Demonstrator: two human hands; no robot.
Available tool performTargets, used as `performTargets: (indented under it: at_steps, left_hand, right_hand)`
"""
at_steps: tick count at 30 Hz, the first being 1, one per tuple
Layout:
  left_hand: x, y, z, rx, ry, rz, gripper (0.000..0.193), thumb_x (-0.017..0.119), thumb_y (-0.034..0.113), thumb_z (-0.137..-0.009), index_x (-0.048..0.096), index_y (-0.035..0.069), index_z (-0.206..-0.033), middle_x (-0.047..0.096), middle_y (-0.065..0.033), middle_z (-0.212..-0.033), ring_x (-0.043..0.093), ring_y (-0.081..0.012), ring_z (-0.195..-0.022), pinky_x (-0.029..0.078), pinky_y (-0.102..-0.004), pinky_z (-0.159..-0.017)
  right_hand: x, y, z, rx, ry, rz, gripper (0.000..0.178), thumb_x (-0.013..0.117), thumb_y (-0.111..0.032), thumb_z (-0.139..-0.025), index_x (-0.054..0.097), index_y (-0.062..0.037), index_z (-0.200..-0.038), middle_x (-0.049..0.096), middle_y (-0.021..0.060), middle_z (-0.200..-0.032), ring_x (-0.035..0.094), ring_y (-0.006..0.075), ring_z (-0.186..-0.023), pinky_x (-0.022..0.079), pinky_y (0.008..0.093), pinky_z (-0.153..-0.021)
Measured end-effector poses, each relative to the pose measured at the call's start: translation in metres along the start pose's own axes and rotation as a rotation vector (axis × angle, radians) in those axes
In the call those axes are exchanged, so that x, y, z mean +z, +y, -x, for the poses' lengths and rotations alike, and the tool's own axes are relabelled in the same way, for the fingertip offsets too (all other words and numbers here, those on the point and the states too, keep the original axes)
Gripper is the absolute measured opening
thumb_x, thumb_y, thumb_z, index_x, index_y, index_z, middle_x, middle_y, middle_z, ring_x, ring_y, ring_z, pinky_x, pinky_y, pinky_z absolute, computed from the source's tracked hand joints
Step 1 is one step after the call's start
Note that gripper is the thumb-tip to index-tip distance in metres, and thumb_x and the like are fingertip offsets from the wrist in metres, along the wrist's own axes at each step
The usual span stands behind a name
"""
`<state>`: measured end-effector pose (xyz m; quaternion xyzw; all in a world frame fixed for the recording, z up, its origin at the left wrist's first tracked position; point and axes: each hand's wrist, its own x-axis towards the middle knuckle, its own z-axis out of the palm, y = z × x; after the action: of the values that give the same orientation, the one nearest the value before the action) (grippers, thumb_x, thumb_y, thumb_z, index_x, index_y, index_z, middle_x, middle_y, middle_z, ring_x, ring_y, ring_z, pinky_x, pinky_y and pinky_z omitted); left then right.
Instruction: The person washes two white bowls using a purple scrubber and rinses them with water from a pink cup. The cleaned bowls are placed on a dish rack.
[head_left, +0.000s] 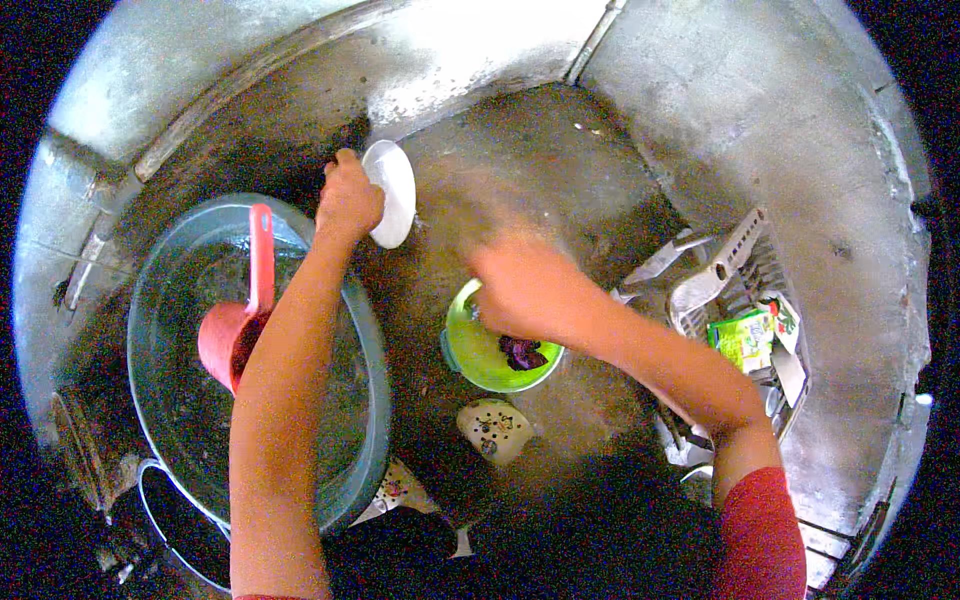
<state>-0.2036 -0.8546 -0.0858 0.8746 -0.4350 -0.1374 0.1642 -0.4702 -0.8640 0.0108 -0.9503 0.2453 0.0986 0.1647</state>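
Observation:
My left hand [350,200] is closed on the edge of a small white plate [397,195], held up and tilted. My right hand [530,290] is smeared by motion over a small lime-green bowl [470,345]; whether it holds anything cannot be made out. Inside that bowl lies a crumpled dark purple piece [522,352]. Under my left forearm stands a large teal tub [374,400], seemingly with water in it. A pink dipper [225,335] rests in the tub, its handle pointing away from me, part of its cup hidden by my arm.
At right, a grey plastic rack [745,262] holds a green packet [742,342] and other items. Two pale clogs with holes show near me, the closer-to-centre clog [495,428] just below the bowl. Stained concrete walls [730,110] surround the floor. A pipe [240,75] runs along the left.

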Motion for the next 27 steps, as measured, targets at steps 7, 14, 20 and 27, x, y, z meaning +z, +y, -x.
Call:
performTargets:
  at_steps: [7, 14, 20, 27]
  left_hand:
    - [0.007, 0.002, 0.01, 0.059, 0.091, 0.048, 0.055, 0.063, 0.009, -0.081, 0.042, -0.004, -0.13, 0.054, -0.0332, -0.126, 0.06, -0.0498, -0.115, 0.051, -0.053, -0.1]
    - [0.003, 0.014, 0.017, -0.004, 0.098, 0.203, 0.048, 0.063, 0.009, -0.079, 0.054, 0.002, -0.126, 0.064, -0.0278, -0.12, 0.061, -0.0452, -0.116, 0.049, -0.0533, -0.102]
    - [0.006, 0.02, 0.025, -0.107, 0.132, 0.354, 0.055, 0.055, 0.015, -0.076, 0.059, 0.003, -0.13, 0.066, -0.0276, -0.121, 0.063, -0.0438, -0.116, 0.048, -0.0479, -0.104]
    - [0.027, 0.029, 0.038, -0.092, 0.057, 0.538, 0.049, 0.055, 0.026, -0.09, 0.06, 0.008, -0.135, 0.066, -0.0233, -0.127, 0.061, -0.0423, -0.121, 0.046, -0.0458, -0.105]
  right_hand:
    - [0.219, 0.045, 0.052, 0.392, -0.196, -0.084, 0.018, 0.066, -0.014, -0.077, 0.073, 0.0011, -0.083, 0.071, 0.0258, -0.081, 0.072, 0.0422, -0.076, 0.058, 0.054, -0.07]
    - [0.276, 0.052, 0.037, 0.398, 0.096, -0.004, 0.02, 0.064, -0.017, -0.082, 0.07, -0.0019, -0.094, 0.071, 0.0266, -0.083, 0.071, 0.042, -0.083, 0.058, 0.0544, -0.075]
    - [0.239, 0.056, 0.043, 0.323, -0.078, -0.774, 0.036, 0.078, -0.028, -0.083, 0.071, -0.004, -0.108, 0.074, 0.0136, -0.087, 0.071, 0.0245, -0.076, 0.058, 0.0406, -0.07]
    - [0.135, 0.077, 0.037, 0.582, 0.351, -1.101, 0.04, 0.079, -0.029, -0.085, 0.069, -0.0044, -0.116, 0.074, 0.0102, -0.098, 0.071, 0.0199, -0.084, 0.058, 0.0355, -0.08]
